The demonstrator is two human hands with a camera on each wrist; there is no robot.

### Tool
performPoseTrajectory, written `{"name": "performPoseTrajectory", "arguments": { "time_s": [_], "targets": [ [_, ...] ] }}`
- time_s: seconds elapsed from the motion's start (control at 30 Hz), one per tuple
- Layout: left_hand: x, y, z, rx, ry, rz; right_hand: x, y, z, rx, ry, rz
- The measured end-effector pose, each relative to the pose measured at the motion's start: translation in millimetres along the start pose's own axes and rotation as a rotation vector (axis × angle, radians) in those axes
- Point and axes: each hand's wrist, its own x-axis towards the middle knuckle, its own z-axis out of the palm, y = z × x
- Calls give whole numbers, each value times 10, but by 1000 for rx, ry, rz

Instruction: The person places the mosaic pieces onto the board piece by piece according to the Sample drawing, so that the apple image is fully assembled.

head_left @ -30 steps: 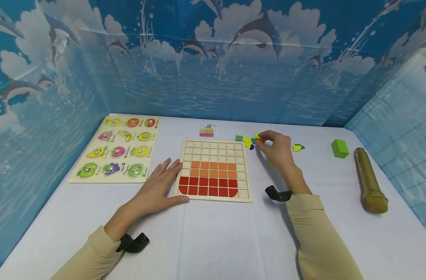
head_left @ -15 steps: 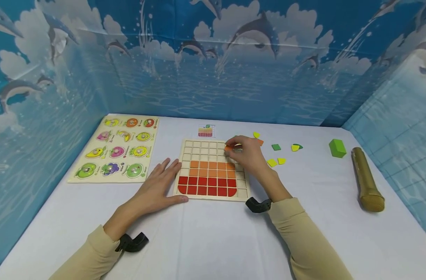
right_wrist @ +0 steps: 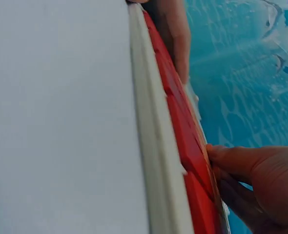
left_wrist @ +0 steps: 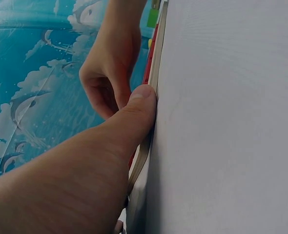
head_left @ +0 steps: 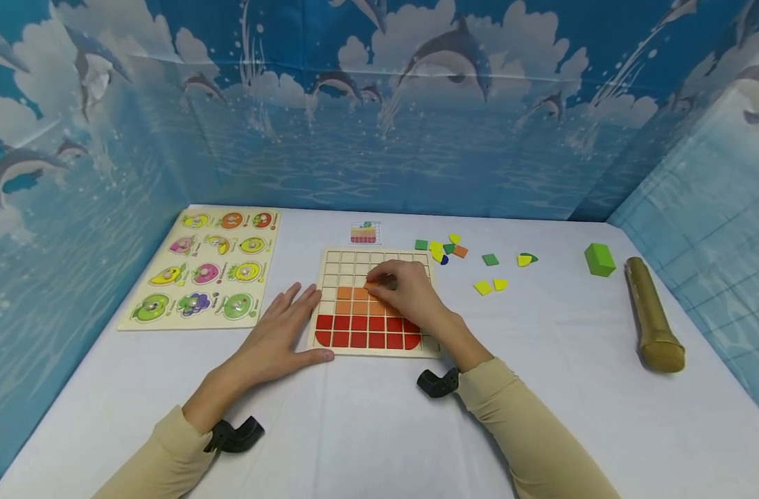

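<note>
A wooden grid board point(head_left: 332, 267) lies in the middle of the white table, its lower rows filled with red tiles point(head_left: 360, 339) and orange tiles point(head_left: 353, 299). My right hand point(head_left: 382, 285) hovers over the board and pinches an orange tile point(head_left: 371, 284) at the row above the orange ones. My left hand point(head_left: 301, 322) lies flat on the table at the board's left side, thumb point(left_wrist: 139, 105) pressed against the board's front edge point(left_wrist: 156, 73). The right wrist view shows the board's edge point(right_wrist: 149, 146) and the red tiles point(right_wrist: 183, 141) close up.
Loose green, yellow and orange tiles point(head_left: 444, 249) lie scattered right of the board. A small picture card point(head_left: 363, 233) sits behind it. A fruit peg puzzle point(head_left: 204, 267) lies at the left. A green block point(head_left: 599, 260) and a gold cylinder point(head_left: 653, 319) rest at the right.
My right hand picked an orange tile from the loose pile and carried it left and nearer, to over the board. My left hand stayed put.
</note>
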Motion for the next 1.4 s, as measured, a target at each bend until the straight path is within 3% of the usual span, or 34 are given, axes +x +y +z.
{"name": "performPoseTrajectory", "arguments": {
  "time_s": [0.53,0.77,1.4],
  "targets": [
    [-4,-3,-29,-11,-10,-7,196,-300,368,17,-22,-42],
    [2,-1,-32,-27,-7,-32,269,-396,515,-40,-18,-90],
    [-9,22,-28,-18,-11,-16,163,-355,455,-78,-50,-128]
  ]
}}
